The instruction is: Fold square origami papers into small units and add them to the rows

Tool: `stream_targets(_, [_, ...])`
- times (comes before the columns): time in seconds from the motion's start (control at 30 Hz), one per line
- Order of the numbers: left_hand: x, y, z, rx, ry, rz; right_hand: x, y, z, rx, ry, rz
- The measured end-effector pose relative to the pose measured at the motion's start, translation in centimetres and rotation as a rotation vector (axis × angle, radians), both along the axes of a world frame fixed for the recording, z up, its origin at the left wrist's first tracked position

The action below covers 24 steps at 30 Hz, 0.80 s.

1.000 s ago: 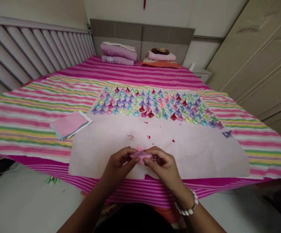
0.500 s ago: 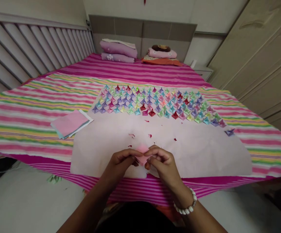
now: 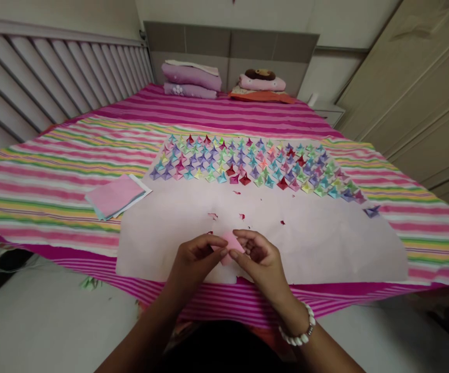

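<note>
A small pink folded paper (image 3: 231, 241) is held between my two hands, above the near part of a large pale sheet (image 3: 325, 243). My left hand (image 3: 195, 259) pinches its left edge between thumb and fingers. On the other side my right hand (image 3: 261, 256) is closed on it, the thumb on the near face and a fingertip at the top edge. Part of the paper is covered by the fingers. Beyond lie rows of small folded paper pieces (image 3: 243, 163) in many colours, and one purple piece (image 3: 372, 211) sits at the right end.
To the left, a stack of square papers (image 3: 117, 194), pink on top, lies on the striped bedcover (image 3: 33, 194). Small red paper scraps (image 3: 242, 216) dot the sheet. Folded bedding (image 3: 191, 80) rests by the headboard (image 3: 208, 44). A green paper piece (image 3: 89, 283) is on the floor.
The pink paper has been turned slightly and tilts differently. My right thumb now lies on its near face, and the right fingers have shifted to its upper edge. The view has moved slightly.
</note>
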<state>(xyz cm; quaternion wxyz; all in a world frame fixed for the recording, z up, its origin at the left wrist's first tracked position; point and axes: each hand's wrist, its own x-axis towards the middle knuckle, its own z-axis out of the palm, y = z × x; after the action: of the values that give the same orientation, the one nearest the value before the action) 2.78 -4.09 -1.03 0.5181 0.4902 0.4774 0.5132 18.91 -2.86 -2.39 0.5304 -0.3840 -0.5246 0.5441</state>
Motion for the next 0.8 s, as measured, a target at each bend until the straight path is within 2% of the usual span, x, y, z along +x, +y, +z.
stream_targets(0.2, [-0.3,0.0,-0.2,-0.023,-0.004,0.027,-0.2,0.4,-0.3,-0.048,0.102,0.031])
stream_targets(0.33, [-0.2,0.0,0.0,-0.055,-0.013,0.033,-0.4,0.5,-0.2,-0.145,0.099,0.073])
stream_targets(0.57, [-0.9,0.6,0.1,-0.166,-0.112,-0.038,-0.8,0.7,-0.4,-0.177,0.089,0.032])
stream_targets(0.7, [-1.3,0.8,-0.3,-0.098,-0.099,-0.089,-0.6,1.0,-0.7,-0.199,0.119,-0.005])
stream_targets(0.8, [-1.4,0.8,-0.2,0.011,-0.001,-0.154,-0.5,1.0,-0.7,-0.198,0.109,0.004])
